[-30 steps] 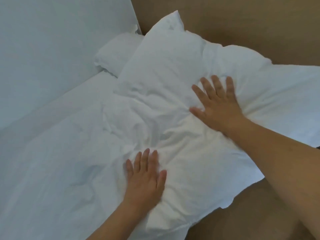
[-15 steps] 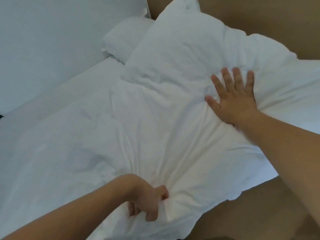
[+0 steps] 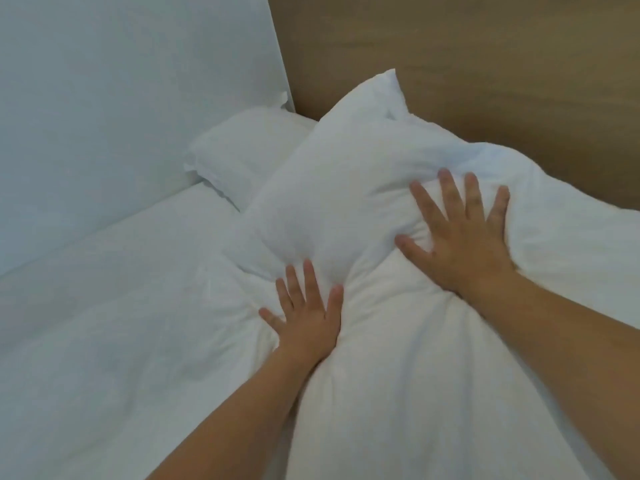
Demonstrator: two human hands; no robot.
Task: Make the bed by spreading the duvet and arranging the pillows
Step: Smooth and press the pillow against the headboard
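Now my left hand (image 3: 308, 317) has let go and lies flat.
Both hands, right hand (image 3: 460, 237) too, press the soft, light, puffy white pillow (image 3: 346, 188) with fingers spread; I'd grab its corners.

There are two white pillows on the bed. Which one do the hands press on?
The large near pillow, which leans toward the wooden headboard. The left hand and right hand lie flat on it. The small pillow in the corner by the white wall is untouched.
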